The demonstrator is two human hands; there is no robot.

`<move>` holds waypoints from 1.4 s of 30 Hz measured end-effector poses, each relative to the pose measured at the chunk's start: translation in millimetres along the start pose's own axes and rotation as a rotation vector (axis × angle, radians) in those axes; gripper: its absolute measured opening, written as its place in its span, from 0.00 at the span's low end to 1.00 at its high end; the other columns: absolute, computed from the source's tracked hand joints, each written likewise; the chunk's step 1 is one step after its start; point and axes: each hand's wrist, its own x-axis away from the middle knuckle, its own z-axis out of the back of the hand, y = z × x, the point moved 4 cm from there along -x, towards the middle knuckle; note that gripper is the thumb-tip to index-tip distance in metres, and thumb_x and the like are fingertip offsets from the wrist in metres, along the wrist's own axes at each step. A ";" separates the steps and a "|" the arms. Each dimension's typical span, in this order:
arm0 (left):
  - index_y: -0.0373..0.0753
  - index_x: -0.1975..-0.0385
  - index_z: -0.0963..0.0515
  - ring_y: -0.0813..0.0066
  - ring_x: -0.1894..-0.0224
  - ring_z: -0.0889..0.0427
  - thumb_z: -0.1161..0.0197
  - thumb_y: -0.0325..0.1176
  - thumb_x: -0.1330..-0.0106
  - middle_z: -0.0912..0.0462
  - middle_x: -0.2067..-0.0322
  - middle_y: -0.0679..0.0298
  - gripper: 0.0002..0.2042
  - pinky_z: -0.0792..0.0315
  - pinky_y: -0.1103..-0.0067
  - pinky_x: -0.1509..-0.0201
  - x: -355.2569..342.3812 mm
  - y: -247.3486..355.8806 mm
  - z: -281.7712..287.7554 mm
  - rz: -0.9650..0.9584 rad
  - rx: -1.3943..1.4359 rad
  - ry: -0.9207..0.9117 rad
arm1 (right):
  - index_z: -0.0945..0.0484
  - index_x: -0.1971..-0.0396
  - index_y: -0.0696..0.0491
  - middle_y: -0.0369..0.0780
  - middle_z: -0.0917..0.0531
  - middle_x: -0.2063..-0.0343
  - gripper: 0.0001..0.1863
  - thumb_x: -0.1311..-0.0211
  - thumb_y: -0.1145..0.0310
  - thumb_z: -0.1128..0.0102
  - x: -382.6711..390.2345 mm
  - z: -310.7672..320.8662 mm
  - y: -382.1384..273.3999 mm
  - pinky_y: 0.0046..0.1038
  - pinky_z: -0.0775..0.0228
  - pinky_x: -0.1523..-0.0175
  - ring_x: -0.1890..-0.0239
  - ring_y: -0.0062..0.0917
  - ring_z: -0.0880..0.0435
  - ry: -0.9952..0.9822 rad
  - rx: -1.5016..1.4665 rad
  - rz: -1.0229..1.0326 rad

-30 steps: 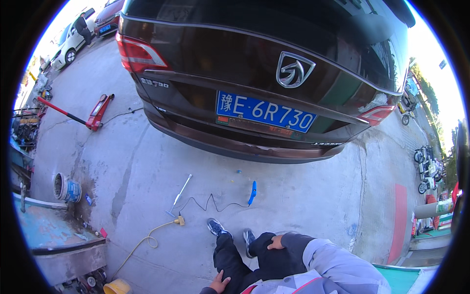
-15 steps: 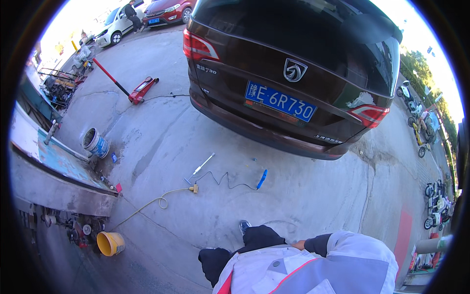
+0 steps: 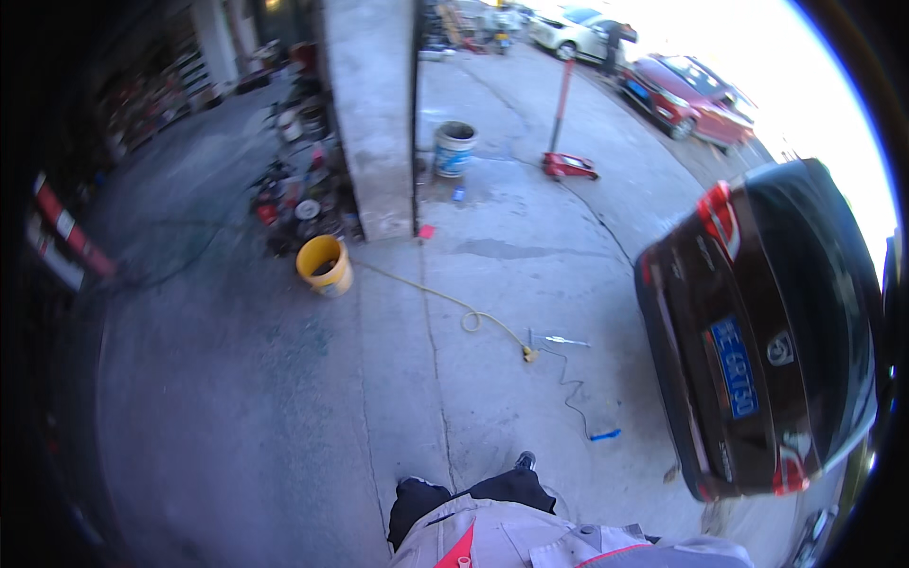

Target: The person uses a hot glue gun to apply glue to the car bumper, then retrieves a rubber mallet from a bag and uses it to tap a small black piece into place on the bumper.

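Neither of my hands shows now; only my pale grey jacket, dark trousers and shoe tips are visible at the bottom. On the concrete ahead lies a blue-handled tool, its kind too small to tell, with a thin dark cord running from it. That cord leads up towards a yellow cable end block. Beside the block rests a T-shaped metal bar, apparently a T-handle wrench. A yellow cable curls back left from the block. Nothing on the ground is being touched by a hand in view.
A brown car stands at the right. A red floor jack and white bucket are farther off. Left are a yellow bucket, a pillar and clutter. A person stands by the parked cars.
My view has swung left, so the car sits farther right and the workshop interior shows. My right hand, earlier at my front by the jacket, is out of sight. The floor tools lie unmoved.
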 end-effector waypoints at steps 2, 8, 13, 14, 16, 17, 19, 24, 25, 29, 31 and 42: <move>0.43 0.36 0.32 0.45 0.48 0.23 0.46 0.54 0.29 0.22 0.50 0.45 0.27 0.29 0.58 0.43 25.2 -46.5 26.5 0.086 0.138 0.094 | 0.18 0.45 0.50 0.42 0.15 0.47 0.24 0.25 0.50 0.54 -10.7 4.5 -63.6 0.34 0.29 0.39 0.46 0.31 0.18 0.002 0.090 -0.091; 0.43 0.38 0.30 0.45 0.50 0.22 0.46 0.54 0.29 0.21 0.53 0.45 0.26 0.28 0.58 0.45 86.8 -157.1 81.5 0.327 0.438 0.267 | 0.16 0.48 0.49 0.44 0.15 0.48 0.25 0.27 0.47 0.54 -58.6 -34.1 -241.9 0.36 0.29 0.39 0.46 0.34 0.17 -0.003 0.318 -0.170; 0.42 0.40 0.29 0.46 0.53 0.21 0.46 0.53 0.29 0.20 0.55 0.46 0.25 0.28 0.58 0.47 94.8 -214.1 121.4 0.482 0.630 0.339 | 0.15 0.50 0.48 0.46 0.15 0.48 0.26 0.28 0.44 0.53 -99.9 -77.5 -363.7 0.38 0.28 0.39 0.46 0.37 0.17 -0.056 0.498 -0.166; 0.42 0.40 0.28 0.46 0.53 0.21 0.46 0.53 0.29 0.20 0.55 0.46 0.25 0.28 0.58 0.48 92.6 -220.3 134.1 0.499 0.665 0.356 | 0.15 0.50 0.48 0.46 0.15 0.48 0.26 0.28 0.44 0.53 -113.1 -87.2 -392.5 0.38 0.28 0.39 0.46 0.38 0.17 -0.071 0.534 -0.162; 0.41 0.41 0.28 0.47 0.54 0.20 0.46 0.53 0.29 0.20 0.56 0.46 0.25 0.27 0.57 0.48 86.2 -227.2 165.4 0.522 0.731 0.395 | 0.14 0.51 0.47 0.47 0.15 0.49 0.27 0.29 0.43 0.53 -137.8 -107.9 -453.8 0.39 0.28 0.40 0.46 0.39 0.17 -0.095 0.598 -0.159; 0.41 0.41 0.28 0.47 0.54 0.20 0.46 0.52 0.29 0.19 0.57 0.46 0.24 0.27 0.57 0.49 82.1 -228.8 184.3 0.529 0.762 0.419 | 0.14 0.52 0.47 0.47 0.15 0.49 0.27 0.29 0.42 0.53 -151.0 -119.0 -485.9 0.39 0.28 0.40 0.46 0.40 0.17 -0.109 0.635 -0.156; 0.41 0.42 0.27 0.47 0.55 0.20 0.46 0.52 0.29 0.19 0.58 0.46 0.24 0.27 0.57 0.49 69.4 -226.6 230.9 0.528 0.821 0.464 | 0.13 0.53 0.47 0.48 0.15 0.49 0.28 0.30 0.41 0.53 -180.2 -142.6 -559.4 0.39 0.28 0.40 0.46 0.41 0.16 -0.129 0.703 -0.150; 0.40 0.44 0.26 0.48 0.57 0.19 0.46 0.51 0.29 0.18 0.60 0.47 0.23 0.26 0.57 0.51 52.9 -218.5 356.6 0.516 0.922 0.577 | 0.12 0.55 0.46 0.50 0.15 0.49 0.29 0.31 0.39 0.52 -239.8 -202.9 -730.7 0.41 0.27 0.40 0.47 0.44 0.16 -0.184 0.845 -0.143; 0.40 0.44 0.26 0.48 0.58 0.18 0.46 0.51 0.29 0.18 0.60 0.47 0.23 0.26 0.57 0.52 52.5 -220.0 379.3 0.521 0.940 0.599 | 0.12 0.55 0.46 0.51 0.15 0.50 0.29 0.31 0.38 0.52 -248.1 -212.0 -759.5 0.41 0.27 0.40 0.47 0.44 0.16 -0.179 0.878 -0.151; 0.40 0.45 0.24 0.48 0.60 0.18 0.46 0.51 0.29 0.17 0.62 0.47 0.22 0.26 0.57 0.53 36.7 -236.1 472.5 0.542 1.013 0.667 | 0.11 0.57 0.46 0.50 0.14 0.50 0.32 0.32 0.35 0.53 -290.1 -255.2 -879.3 0.42 0.27 0.41 0.48 0.46 0.15 0.038 1.179 -0.103; 0.39 0.46 0.24 0.49 0.61 0.17 0.46 0.50 0.29 0.17 0.63 0.48 0.22 0.25 0.56 0.54 23.6 -248.3 513.2 0.572 1.044 0.675 | 0.11 0.59 0.49 0.45 0.11 0.58 0.34 0.33 0.33 0.53 -322.7 -283.0 -946.7 0.41 0.23 0.47 0.52 0.40 0.13 0.163 1.333 -0.052; 0.38 0.50 0.21 0.50 0.65 0.15 0.46 0.49 0.29 0.14 0.68 0.49 0.21 0.24 0.56 0.58 -27.0 -395.5 756.5 0.623 0.701 0.316 | 0.16 0.66 0.55 0.41 0.11 0.71 0.21 0.29 0.54 0.50 -393.5 -517.1 -1272.9 0.32 0.22 0.59 0.69 0.29 0.12 -0.034 0.589 0.281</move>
